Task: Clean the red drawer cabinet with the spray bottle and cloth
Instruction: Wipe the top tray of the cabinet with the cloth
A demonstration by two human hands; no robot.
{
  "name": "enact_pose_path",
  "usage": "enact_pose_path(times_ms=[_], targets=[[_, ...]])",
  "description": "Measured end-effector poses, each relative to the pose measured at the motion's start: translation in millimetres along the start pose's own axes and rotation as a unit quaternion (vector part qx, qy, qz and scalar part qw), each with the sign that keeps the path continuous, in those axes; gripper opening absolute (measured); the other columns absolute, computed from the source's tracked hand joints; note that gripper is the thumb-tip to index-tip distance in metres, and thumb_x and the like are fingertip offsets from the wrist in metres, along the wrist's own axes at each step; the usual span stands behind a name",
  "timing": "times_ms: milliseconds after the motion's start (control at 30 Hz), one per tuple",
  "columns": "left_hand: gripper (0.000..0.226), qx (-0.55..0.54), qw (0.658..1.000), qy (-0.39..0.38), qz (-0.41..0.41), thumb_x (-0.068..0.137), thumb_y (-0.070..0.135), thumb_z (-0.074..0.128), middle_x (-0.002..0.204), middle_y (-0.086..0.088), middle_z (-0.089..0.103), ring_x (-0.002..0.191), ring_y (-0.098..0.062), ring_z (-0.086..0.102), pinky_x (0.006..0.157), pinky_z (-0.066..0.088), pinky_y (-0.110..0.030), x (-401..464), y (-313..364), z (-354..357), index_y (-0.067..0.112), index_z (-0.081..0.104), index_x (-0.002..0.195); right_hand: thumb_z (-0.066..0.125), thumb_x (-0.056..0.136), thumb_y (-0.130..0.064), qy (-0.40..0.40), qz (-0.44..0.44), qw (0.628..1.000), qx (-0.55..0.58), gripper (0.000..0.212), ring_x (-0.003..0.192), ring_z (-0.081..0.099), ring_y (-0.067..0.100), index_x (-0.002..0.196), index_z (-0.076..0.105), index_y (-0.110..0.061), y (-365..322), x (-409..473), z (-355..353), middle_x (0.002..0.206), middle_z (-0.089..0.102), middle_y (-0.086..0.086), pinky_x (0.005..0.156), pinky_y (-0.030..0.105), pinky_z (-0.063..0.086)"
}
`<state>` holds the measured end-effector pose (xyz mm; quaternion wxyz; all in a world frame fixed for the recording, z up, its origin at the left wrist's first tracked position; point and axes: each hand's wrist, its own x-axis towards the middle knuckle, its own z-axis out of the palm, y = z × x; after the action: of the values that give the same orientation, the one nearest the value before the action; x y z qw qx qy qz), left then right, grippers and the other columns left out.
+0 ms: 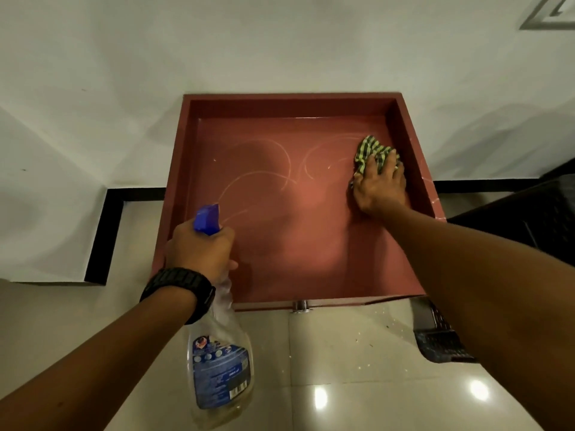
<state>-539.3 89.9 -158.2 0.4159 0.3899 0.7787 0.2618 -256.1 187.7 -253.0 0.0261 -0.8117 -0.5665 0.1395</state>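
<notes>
The right hand (380, 185) lies flat with spread fingers on a crumpled cloth (371, 152), which is checked in green, yellow and dark lines, and presses it on the bottom of the red drawer (280, 194). The cloth shows beyond the fingertips, close to the drawer's right wall and toward its far corner.

The left hand (199, 248) is curled round the neck of the spray bottle (219, 356) and grips it. The blue spray head rises above the knuckles and points into the drawer. The bottle body hangs below this hand, over the floor (357, 368); it is clear plastic with a blue label, and a little yellowish liquid sits at its bottom. A black watch (180, 286) is on the left wrist.

Between the two hands the drawer bottom is matt red-brown and has pale curved streaks. The drawer is pulled out, square, with low walls, and a small metal knob (300, 305) is on its near front. A white wall (280, 42) stands behind it. The floor is of glossy light tiles with small crumbs.
</notes>
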Motion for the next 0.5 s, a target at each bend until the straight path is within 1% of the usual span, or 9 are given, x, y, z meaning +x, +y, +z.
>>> enact_pose_path(times_ms=[100, 200, 300, 333, 400, 467, 500], targets=[[0.006, 0.005, 1.000, 0.008, -0.003, 0.086, 0.016, 0.058, 0.061, -0.004, 0.066, 0.053, -0.015, 0.067, 0.042, 0.036, -0.019, 13.4, 1.4, -1.7, 0.011, 0.061, 0.087, 0.034, 0.099, -0.036, 0.012, -0.009, 1.000, -0.001, 0.059, 0.143, 0.003, 0.046, 0.151, 0.016, -0.014, -7.4, 29.3, 0.0, 0.158, -0.004, 0.024, 0.117, 0.052, 0.006], [0.006, 0.014, 1.000, 0.016, 0.006, 0.085, 0.016, 0.058, 0.063, -0.006, 0.067, 0.049, -0.011, 0.066, 0.044, 0.036, -0.019, 22.7, 7.4, -2.4, 0.012, 0.060, 0.081, 0.035, 0.099, -0.037, 0.021, -0.014, 1.000, 0.004, 0.059, 0.144, 0.003, 0.045, 0.151, 0.018, -0.014, -14.8, 57.1, -1.2, 0.158, -0.003, 0.023, 0.117, 0.052, 0.006], [0.007, 0.022, 0.999, 0.026, 0.002, 0.083, 0.017, 0.058, 0.061, -0.005, 0.067, 0.041, -0.007, 0.063, 0.043, 0.035, -0.017, 34.7, 11.4, -6.8, 0.014, 0.059, 0.077, 0.037, 0.098, -0.038, 0.030, -0.018, 0.999, 0.010, 0.060, 0.143, 0.005, 0.046, 0.151, 0.021, -0.014, -22.8, 68.8, -2.3, 0.158, -0.001, 0.024, 0.117, 0.053, 0.008], [0.007, 0.023, 0.999, 0.029, -0.002, 0.083, 0.017, 0.057, 0.061, -0.004, 0.067, 0.039, -0.005, 0.062, 0.041, 0.034, -0.017, 38.0, 12.7, -8.1, 0.013, 0.060, 0.079, 0.035, 0.097, -0.040, 0.030, -0.023, 0.999, 0.007, 0.061, 0.143, 0.006, 0.046, 0.151, 0.021, -0.013, -23.6, 67.4, -1.7, 0.157, 0.000, 0.025, 0.117, 0.053, 0.008], [0.009, 0.020, 0.999, 0.031, -0.005, 0.083, 0.016, 0.056, 0.061, -0.002, 0.066, 0.041, -0.006, 0.064, 0.039, 0.035, -0.016, 44.6, 16.2, -11.4, 0.010, 0.062, 0.082, 0.024, 0.091, -0.047, 0.027, -0.053, 0.998, -0.016, 0.069, 0.143, 0.007, 0.046, 0.151, 0.022, -0.013, -31.3, 53.7, 2.8, 0.157, 0.002, 0.027, 0.118, 0.052, 0.008], [0.009, 0.017, 1.000, 0.021, -0.012, 0.083, 0.014, 0.056, 0.060, -0.003, 0.065, 0.048, -0.012, 0.068, 0.033, 0.035, -0.013, 46.2, 21.6, -14.5, 0.008, 0.062, 0.081, 0.015, 0.085, -0.050, 0.024, -0.108, 0.993, -0.033, 0.076, 0.143, 0.010, 0.045, 0.150, 0.024, -0.012, -51.7, 27.4, 12.9, 0.156, 0.006, 0.029, 0.119, 0.050, 0.010], [0.009, 0.016, 1.000, 0.016, -0.015, 0.084, 0.014, 0.055, 0.058, -0.003, 0.063, 0.050, -0.014, 0.069, 0.030, 0.033, -0.011, 46.3, 24.3, -16.1, 0.008, 0.060, 0.079, 0.013, 0.084, -0.050, 0.022, -0.141, 0.989, -0.030, 0.076, 0.143, 0.013, 0.046, 0.148, 0.028, -0.012, -66.3, 13.3, 21.2, 0.156, 0.011, 0.029, 0.118, 0.051, 0.014]])
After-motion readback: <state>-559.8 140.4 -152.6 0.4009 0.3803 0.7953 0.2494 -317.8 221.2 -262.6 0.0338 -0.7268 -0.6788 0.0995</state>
